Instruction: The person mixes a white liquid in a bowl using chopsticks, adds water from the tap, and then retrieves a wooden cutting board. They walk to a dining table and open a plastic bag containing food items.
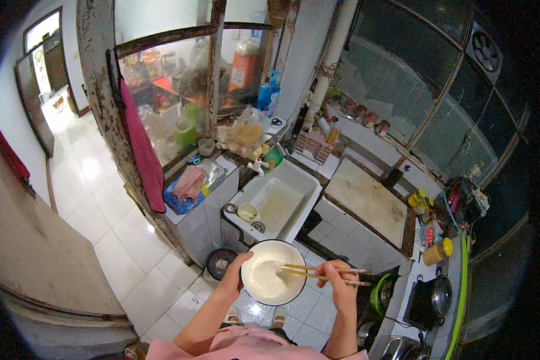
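Note:
My left hand (235,275) grips the left rim of a white enamel bowl (299,288) with a dark edge, holding it up above the floor. Inside lies a pale, flour-like mass (266,275). My right hand (337,281) holds a pair of wooden chopsticks (312,272); their tips rest in the pale mass near the bowl's middle. Part of my left hand's fingers is hidden beneath the bowl.
Beyond the bowl is a white sink (292,198) holding a small cup (247,211), with a tap (257,166) above. A cutting board (366,198) lies to its right. A bin (220,263) stands left below; a lidded pan (441,294) is at right.

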Tool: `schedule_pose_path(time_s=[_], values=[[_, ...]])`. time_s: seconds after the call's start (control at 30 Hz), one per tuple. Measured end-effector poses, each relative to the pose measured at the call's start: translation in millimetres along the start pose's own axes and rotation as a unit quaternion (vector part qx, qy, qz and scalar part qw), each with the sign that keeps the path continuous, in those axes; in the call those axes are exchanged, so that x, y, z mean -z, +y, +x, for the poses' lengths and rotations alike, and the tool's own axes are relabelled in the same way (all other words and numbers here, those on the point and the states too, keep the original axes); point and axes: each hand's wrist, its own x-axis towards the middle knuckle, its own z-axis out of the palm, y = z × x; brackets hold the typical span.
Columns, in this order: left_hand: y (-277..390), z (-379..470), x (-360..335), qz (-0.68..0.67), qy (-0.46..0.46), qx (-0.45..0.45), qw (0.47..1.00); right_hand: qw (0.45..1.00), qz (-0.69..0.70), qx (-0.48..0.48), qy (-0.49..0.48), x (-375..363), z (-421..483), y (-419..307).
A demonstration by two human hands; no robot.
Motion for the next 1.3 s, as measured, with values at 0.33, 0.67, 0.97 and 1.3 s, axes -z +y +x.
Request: schedule_pose_path(time_s=[0.33,0.67,0.97,1.3], values=[[-4,6,7,-0.002,-0.025,-0.002,1.000,1.000,0.008,-0.014,0.022,11,14,23],[-5,10,5,0.010,-0.019,-0.009,1.000,1.000,0.006,-0.021,0.018,11,12,18],[-3,7,1,0.016,-0.008,-0.014,1.000,0.998,0.061,0.014,0.031,17,17,25],[4,0,-9,0.032,-0.012,-0.009,0.999,0.998,0.031,0.028,0.045,6,10,16]])
